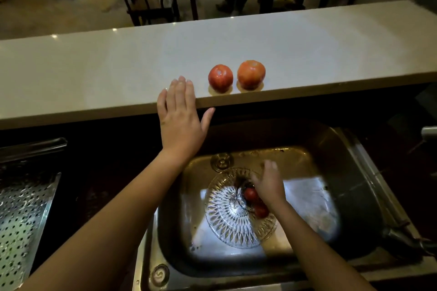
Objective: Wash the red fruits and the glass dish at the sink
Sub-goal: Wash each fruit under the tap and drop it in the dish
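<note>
Two wet red fruits point(220, 78) point(251, 74) stand side by side on the pale counter ledge point(94, 73). My left hand point(181, 116) rests flat and open on the ledge's front edge, just left of them. A cut-glass dish point(227, 215) lies in the steel sink point(343, 172) with small red fruits point(251, 195) at its centre. My right hand point(269, 183) reaches down onto the dish over those fruits; whether its fingers grip anything is hidden.
A perforated metal drain tray point(23, 210) sits at the left. The tap's base point(402, 238) is at the sink's right rim, and the drain point(221, 162) is at the back. Chairs and a dark table stand beyond the counter.
</note>
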`<action>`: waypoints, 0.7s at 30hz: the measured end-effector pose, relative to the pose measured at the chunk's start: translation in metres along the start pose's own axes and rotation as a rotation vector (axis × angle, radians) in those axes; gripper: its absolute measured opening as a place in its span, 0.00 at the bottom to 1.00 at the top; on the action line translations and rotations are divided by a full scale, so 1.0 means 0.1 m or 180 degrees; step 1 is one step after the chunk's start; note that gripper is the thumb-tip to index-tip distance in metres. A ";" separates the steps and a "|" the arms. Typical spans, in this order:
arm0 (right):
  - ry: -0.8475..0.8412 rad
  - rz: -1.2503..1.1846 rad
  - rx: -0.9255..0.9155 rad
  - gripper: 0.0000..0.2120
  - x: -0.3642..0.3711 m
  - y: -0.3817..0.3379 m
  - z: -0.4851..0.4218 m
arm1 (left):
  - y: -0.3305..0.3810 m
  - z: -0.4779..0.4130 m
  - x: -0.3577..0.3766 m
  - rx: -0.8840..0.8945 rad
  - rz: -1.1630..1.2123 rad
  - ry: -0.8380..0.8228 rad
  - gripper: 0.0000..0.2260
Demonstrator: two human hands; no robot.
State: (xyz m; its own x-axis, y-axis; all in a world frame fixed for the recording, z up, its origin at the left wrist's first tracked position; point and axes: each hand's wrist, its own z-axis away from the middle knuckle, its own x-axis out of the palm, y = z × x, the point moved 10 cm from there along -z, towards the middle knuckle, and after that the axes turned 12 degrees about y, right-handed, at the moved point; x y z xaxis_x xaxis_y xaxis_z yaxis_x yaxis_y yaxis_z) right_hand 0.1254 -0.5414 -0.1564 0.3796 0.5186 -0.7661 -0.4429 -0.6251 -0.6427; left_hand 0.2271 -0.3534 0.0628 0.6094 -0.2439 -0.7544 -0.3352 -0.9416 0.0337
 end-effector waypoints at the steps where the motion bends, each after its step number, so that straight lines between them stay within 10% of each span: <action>1: 0.0221 -0.0221 -0.0117 0.18 -0.22 -0.22 -0.05 | 0.00 0.00 0.00 -0.0005 0.0011 -0.0021 0.30; 9: 0.1974 -0.1113 -0.1334 0.18 -1.89 -1.79 -0.09 | -0.01 0.00 0.04 0.0043 -0.0012 -0.0222 0.33; 14: 0.1198 -0.0319 -0.1260 0.31 -1.74 -2.09 -0.49 | -0.01 0.01 0.04 0.0082 -0.0032 -0.0360 0.34; 21: 0.0852 -0.0608 -0.1061 0.24 -1.63 -2.10 -0.60 | -0.02 0.00 0.01 0.0180 0.0098 -0.0560 0.35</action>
State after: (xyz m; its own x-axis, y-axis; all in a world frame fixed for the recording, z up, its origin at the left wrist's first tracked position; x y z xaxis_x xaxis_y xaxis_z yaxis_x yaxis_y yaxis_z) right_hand 0.2050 -0.5294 0.1037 0.6446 0.5013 -0.5773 -0.0762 -0.7092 -0.7009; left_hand 0.2284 -0.3522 0.0625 0.4649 -0.2233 -0.8568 -0.3947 -0.9185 0.0252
